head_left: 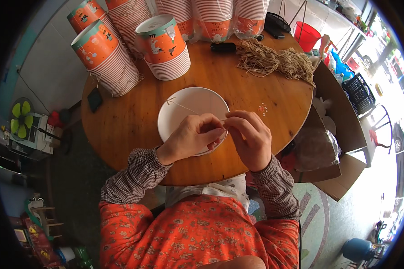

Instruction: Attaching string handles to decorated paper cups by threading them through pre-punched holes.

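Observation:
On the table in front of me sits a white round container [177, 123], seen from above; I cannot tell whether it is a bowl or a bucket. A thin tan cord [183, 106] runs from its far left rim towards my hands. My left hand [191, 136] is over the container's near side, fingers curled and pinching the cord. Close beside it, at the right rim, my right hand [251, 139] has thumb and fingertips pressed together on the cord's end. The fingertips almost meet, and the small part between them is hard to make out.
Stacked orange and white paper buckets [164, 49] stand at the table's back. A bundle of tan cords [276, 60] lies back right, near small pale bits [262, 107]. A dark phone [94, 99] lies at left. Cardboard boxes [341, 175] stand right of the table [125, 130].

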